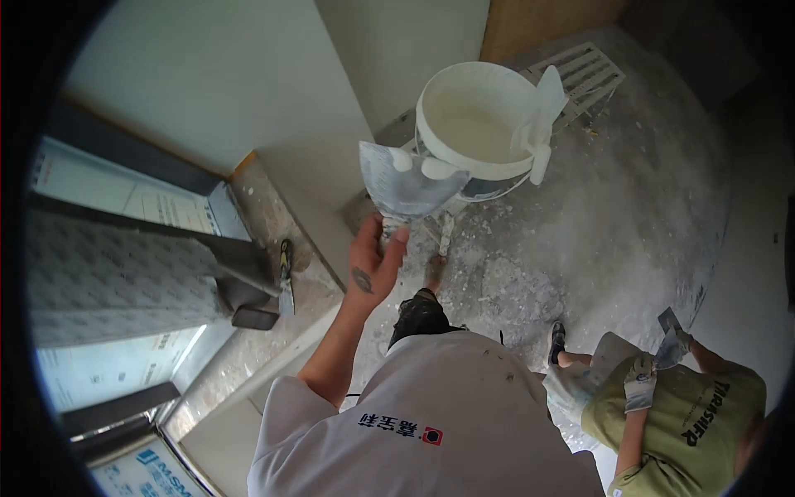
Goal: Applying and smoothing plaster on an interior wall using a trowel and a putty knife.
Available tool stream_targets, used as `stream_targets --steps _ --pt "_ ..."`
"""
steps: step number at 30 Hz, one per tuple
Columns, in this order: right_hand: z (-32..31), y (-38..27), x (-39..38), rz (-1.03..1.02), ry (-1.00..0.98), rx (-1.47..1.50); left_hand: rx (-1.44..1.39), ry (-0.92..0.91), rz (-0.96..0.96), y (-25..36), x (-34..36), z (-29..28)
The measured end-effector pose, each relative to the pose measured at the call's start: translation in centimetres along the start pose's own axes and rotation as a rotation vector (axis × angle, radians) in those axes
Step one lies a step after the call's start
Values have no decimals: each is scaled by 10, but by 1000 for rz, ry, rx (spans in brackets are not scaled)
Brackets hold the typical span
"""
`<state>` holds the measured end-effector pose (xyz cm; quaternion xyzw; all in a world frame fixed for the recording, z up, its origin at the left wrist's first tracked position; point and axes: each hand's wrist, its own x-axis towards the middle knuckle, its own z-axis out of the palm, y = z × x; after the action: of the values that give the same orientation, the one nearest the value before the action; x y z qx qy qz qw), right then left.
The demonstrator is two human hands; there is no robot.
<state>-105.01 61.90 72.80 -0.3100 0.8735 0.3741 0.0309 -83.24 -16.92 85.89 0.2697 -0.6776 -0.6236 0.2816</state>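
My left hand (378, 258) is closed around the short handle of a wide putty knife (406, 186). Its broad metal blade is smeared with white and points away from me, overlapping the near left rim of a white bucket (440, 153) in this view; whether they touch I cannot tell. Pale, smooth paste (476, 124) lies inside the bucket. On the bucket's right rim rests a second, white-coated scraper (546, 103), blade up, with no hand on it. My right hand is out of sight.
A white slatted bench (584, 74) shows behind the bucket. Left, a windowsill (273, 207) bears a narrow scraper (286, 277) and a dark flat object (255, 318). At lower right a person in a green shirt (704, 422) holds a trowel (669, 340). White debris (513, 286) covers the floor.
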Motion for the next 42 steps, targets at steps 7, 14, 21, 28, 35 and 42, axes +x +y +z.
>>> stream_targets --steps 7,14,21,28,35,42 --pt "-83 -3 3 397 -154 344 654 -239 498 79 237 29" --pt "-115 -4 -9 674 -197 521 1207 -657 581 -48 388 144" --pt "-132 -76 -63 973 -176 708 1715 -1257 485 -169 411 236" --pt "-93 -266 -64 1248 -292 1063 1154 -1575 469 -190 399 231" --pt "-82 -359 64 979 -508 1519 1348 -1499 -2 -48 435 208" --pt "-149 -293 130 1093 -179 1276 1116 -1382 -14 46 440 134"
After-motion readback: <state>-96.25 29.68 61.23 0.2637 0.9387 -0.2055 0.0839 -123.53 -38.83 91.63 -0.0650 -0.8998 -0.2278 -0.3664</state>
